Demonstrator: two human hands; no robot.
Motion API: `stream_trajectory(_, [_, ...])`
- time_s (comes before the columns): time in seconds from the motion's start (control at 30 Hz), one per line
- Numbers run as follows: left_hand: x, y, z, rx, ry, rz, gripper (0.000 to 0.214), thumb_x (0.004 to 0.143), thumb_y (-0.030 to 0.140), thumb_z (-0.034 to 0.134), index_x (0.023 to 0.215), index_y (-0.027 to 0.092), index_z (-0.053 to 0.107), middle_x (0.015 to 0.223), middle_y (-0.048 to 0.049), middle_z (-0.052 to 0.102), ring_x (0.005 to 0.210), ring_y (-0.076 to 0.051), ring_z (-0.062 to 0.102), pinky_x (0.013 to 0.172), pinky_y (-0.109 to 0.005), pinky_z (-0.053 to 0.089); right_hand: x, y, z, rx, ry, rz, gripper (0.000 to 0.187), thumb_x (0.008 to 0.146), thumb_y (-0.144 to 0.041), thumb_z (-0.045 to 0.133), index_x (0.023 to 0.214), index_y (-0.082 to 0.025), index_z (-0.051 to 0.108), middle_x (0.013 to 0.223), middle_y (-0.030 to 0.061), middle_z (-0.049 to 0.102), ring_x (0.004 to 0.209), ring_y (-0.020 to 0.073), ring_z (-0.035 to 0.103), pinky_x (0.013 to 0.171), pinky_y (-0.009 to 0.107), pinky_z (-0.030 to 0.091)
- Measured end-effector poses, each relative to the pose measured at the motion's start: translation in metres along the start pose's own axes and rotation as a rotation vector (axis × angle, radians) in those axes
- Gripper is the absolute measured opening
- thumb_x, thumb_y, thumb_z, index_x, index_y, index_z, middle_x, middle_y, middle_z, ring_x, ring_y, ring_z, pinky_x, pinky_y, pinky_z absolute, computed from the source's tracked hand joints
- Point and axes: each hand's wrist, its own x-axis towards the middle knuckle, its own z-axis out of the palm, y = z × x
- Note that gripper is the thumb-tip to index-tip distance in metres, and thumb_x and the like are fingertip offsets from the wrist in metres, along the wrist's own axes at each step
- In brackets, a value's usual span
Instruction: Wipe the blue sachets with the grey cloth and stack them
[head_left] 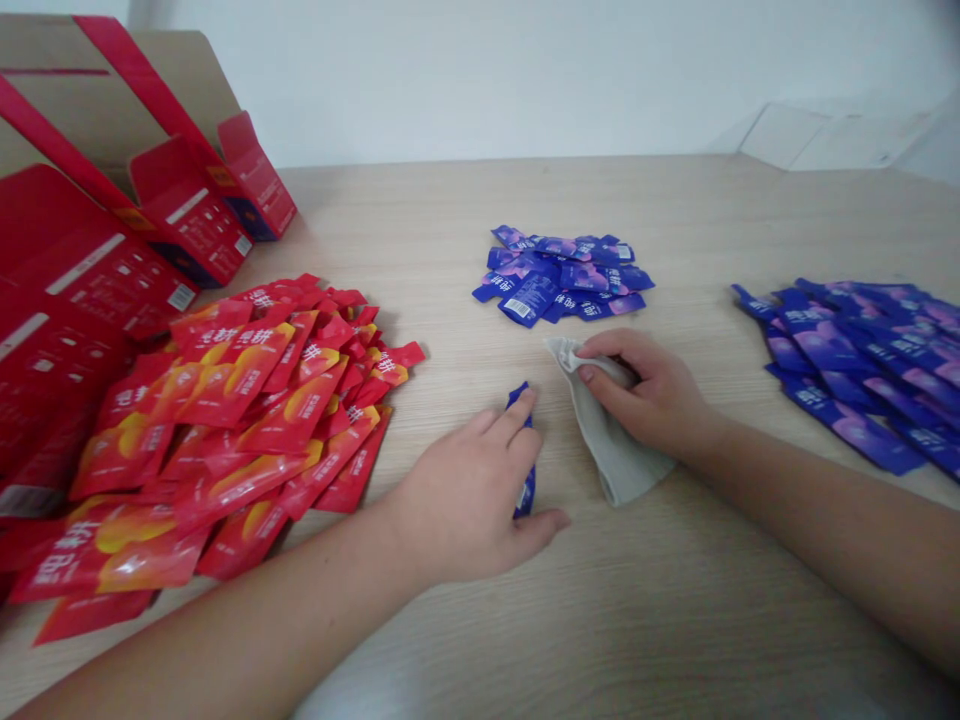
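Note:
My left hand [469, 495] is closed around a small blue sachet [524, 492] at the middle of the wooden table [600, 620]; only the sachet's two ends show past my fingers. Just to its right, my right hand [649, 390] grips a grey cloth [611, 445] that lies crumpled on the tabletop. A small heap of blue sachets [562, 275] lies a little beyond both hands.
A large spread of red and orange sachets [240, 420] covers the left side. Flattened red cartons [112, 240] stand behind it at the far left. Another pile of blue and purple sachets [862, 370] lies at the right edge. A white wall runs behind the table.

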Motion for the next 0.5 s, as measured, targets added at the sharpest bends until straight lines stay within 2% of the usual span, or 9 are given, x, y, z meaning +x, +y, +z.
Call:
stream_trajectory(0.1, [-0.0015, -0.0007, 0.0045, 0.041, -0.029, -0.028, 0.062, 0.094, 0.055, 0.075, 0.134, 0.009, 0.065, 0.169, -0.0271, 0.042, 0.142, -0.044, 0.057, 0.117, -0.057, 0.050, 0.0000, 0.0009, 0.0008, 0.008, -0.004, -0.014, 0.014, 0.100, -0.031, 0.067, 0.113, -0.030, 0.072, 0.110, 0.0070, 0.076, 0.104, 0.0294, 0.072, 0.096, 0.052, 0.059])
stream_trajectory(0.2, [-0.0033, -0.0028, 0.0097, 0.064, -0.014, -0.038, 0.073, 0.100, 0.056, 0.066, 0.156, 0.010, 0.051, 0.173, -0.0225, 0.039, 0.160, -0.047, 0.034, 0.128, -0.067, 0.031, -0.0001, 0.0019, 0.0015, 0.019, -0.009, -0.030, 0.013, 0.101, -0.030, 0.068, 0.113, -0.029, 0.071, 0.111, 0.0066, 0.075, 0.105, 0.0282, 0.071, 0.096, 0.051, 0.059])
stream_trajectory(0.27, [-0.0045, -0.0033, 0.0108, 0.088, -0.026, -0.042, 0.077, 0.103, 0.060, 0.059, 0.160, 0.010, 0.048, 0.173, -0.0235, 0.036, 0.166, -0.047, 0.019, 0.130, -0.071, 0.021, 0.0000, 0.0021, 0.0016, 0.025, -0.013, -0.041, 0.013, 0.101, -0.029, 0.068, 0.114, -0.029, 0.071, 0.111, 0.0061, 0.075, 0.105, 0.0274, 0.071, 0.097, 0.050, 0.058])
stream_trajectory(0.3, [-0.0050, -0.0029, 0.0104, 0.096, -0.045, -0.044, 0.079, 0.103, 0.063, 0.057, 0.160, 0.008, 0.049, 0.173, -0.0251, 0.035, 0.166, -0.047, 0.019, 0.131, -0.069, 0.021, 0.0002, 0.0019, 0.0015, 0.028, -0.014, -0.047, 0.013, 0.101, -0.029, 0.068, 0.114, -0.029, 0.071, 0.111, 0.0059, 0.075, 0.105, 0.0272, 0.071, 0.097, 0.049, 0.058])
stream_trajectory(0.4, [-0.0059, 0.0001, 0.0067, 0.110, -0.102, -0.082, 0.095, 0.098, 0.073, 0.060, 0.160, 0.002, 0.047, 0.171, -0.0313, 0.035, 0.162, -0.047, 0.030, 0.130, -0.063, 0.030, 0.0009, 0.0012, 0.0009, 0.035, -0.023, -0.059, 0.013, 0.101, -0.028, 0.068, 0.114, -0.030, 0.071, 0.112, 0.0055, 0.075, 0.105, 0.0274, 0.071, 0.096, 0.049, 0.059])
stream_trajectory(0.5, [-0.0058, 0.0038, 0.0023, 0.135, -0.104, -0.137, 0.105, 0.089, 0.077, 0.068, 0.160, 0.002, 0.046, 0.170, -0.0332, 0.035, 0.157, -0.052, 0.038, 0.124, -0.065, 0.040, 0.0014, 0.0008, 0.0008, 0.039, -0.038, -0.055, 0.013, 0.101, -0.028, 0.067, 0.114, -0.030, 0.071, 0.112, 0.0057, 0.075, 0.106, 0.0280, 0.071, 0.097, 0.050, 0.059])
